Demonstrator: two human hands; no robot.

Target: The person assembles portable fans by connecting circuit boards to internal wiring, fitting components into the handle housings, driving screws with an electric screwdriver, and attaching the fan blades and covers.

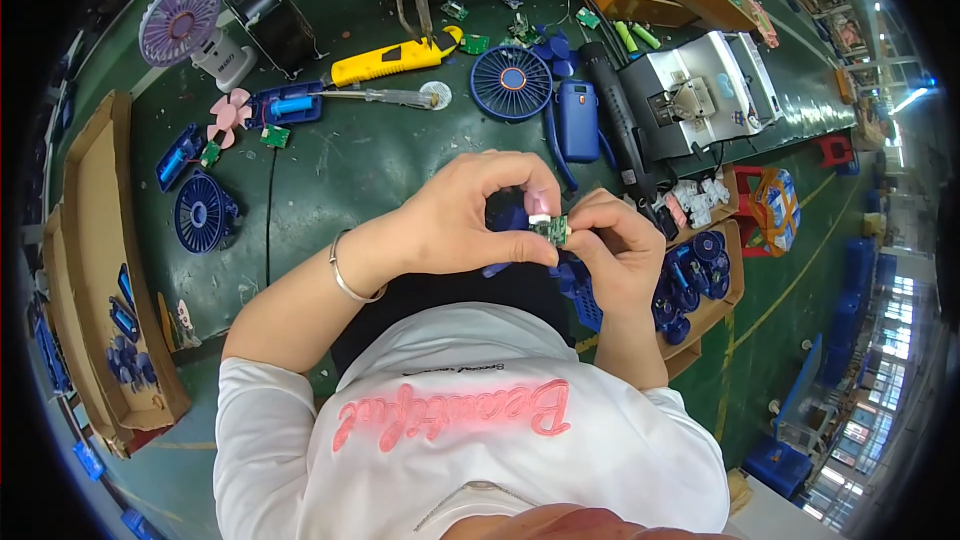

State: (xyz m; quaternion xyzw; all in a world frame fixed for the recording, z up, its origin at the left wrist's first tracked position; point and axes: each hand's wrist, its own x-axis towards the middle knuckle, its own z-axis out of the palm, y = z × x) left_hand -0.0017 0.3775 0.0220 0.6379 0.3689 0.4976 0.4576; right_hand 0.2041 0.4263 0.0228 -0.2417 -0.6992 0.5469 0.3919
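Close in front of my body, a small green circuit board [554, 230] with a white part at its left end is held between my two hands. My left hand [465, 215] curls round from the left, thumb and forefinger pinching the white end. From the right, the fingertips of my right hand [622, 250] grip the board's other edge. Below and behind the hands, blue plastic parts show in pieces, partly hidden by my fingers. Beyond them on the green bench lie a round blue fan grille [511, 81] and a blue fan handle shell [578, 120].
A yellow utility knife [395, 59] and a screwdriver [385, 96] lie across the bench. Left are a pink fan blade [230, 117], a blue fan head [203, 212] and a long cardboard tray [90, 175]. At right stand a grey metal machine [700, 95] and a box of blue fans [735, 290].
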